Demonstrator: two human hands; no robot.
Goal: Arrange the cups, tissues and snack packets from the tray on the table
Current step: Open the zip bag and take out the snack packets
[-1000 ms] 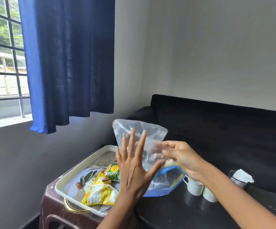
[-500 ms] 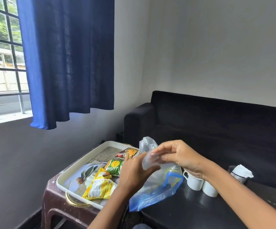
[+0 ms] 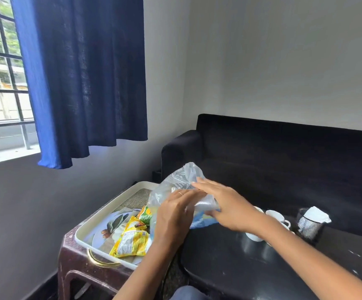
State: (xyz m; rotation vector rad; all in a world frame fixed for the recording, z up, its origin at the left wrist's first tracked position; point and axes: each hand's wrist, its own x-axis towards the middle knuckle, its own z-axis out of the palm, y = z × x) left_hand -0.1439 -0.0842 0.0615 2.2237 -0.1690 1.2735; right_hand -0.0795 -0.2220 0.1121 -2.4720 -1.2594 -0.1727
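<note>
Both hands hold a clear plastic bag (image 3: 175, 182) with a blue lower edge, above the gap between tray and table. My left hand (image 3: 174, 215) grips its left side; my right hand (image 3: 225, 204) presses flat on its upper right part. A cream tray (image 3: 102, 221) sits on a brown stool and holds a yellow snack packet (image 3: 130, 241) and a green one (image 3: 145, 214), partly hidden by my left hand. White cups (image 3: 276, 216) stand on the black table (image 3: 240, 267), partly behind my right forearm. A dark mesh holder with white tissue (image 3: 311, 221) stands to their right.
A black sofa (image 3: 284, 152) runs behind the table. The brown stool (image 3: 76, 269) stands against the grey wall at left. A blue curtain (image 3: 82, 79) hangs over a barred window above it.
The bag was held up and spread open a second ago; both hands have since gathered and folded it down. My left hand went from flat and spread to gripping the bag.
</note>
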